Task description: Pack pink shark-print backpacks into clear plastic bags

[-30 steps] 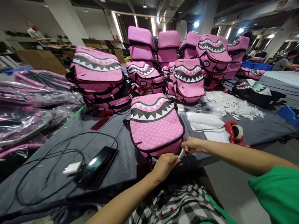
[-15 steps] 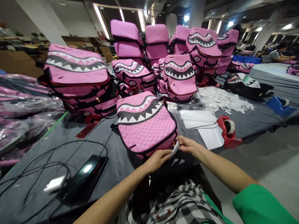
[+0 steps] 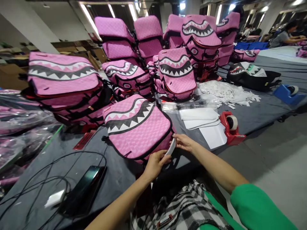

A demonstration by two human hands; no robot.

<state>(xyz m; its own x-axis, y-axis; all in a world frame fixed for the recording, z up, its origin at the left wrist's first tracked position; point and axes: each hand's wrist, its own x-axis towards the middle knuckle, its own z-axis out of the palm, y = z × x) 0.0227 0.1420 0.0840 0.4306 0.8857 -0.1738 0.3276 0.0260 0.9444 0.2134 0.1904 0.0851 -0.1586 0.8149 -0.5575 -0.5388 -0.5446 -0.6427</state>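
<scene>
Here, pink backpack (image 3: 141,127) lies by worktop (image 3: 117,180) near edge, just beyond left hand (image 3: 153,165) and right hand (image 3: 183,142), both pinching white strip (image 3: 171,147).

A phone (image 3: 82,193) lies on the counter (image 3: 117,179) beside a white block (image 3: 54,198). A blue tape dispenser (image 3: 286,95) is positioned near a black bag (image 3: 254,77).

Pink backpack (image 3: 141,129) face-up, white strip (image 3: 171,147) perhaps touching it

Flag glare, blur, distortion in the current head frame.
Head view, top: ceiling lights blown out; head view, left: glare on plastic wrap; head view, lower left: sheen on phone; head view, upper right: person soft; head view, corners: stretched, likely wide-angle.
</scene>
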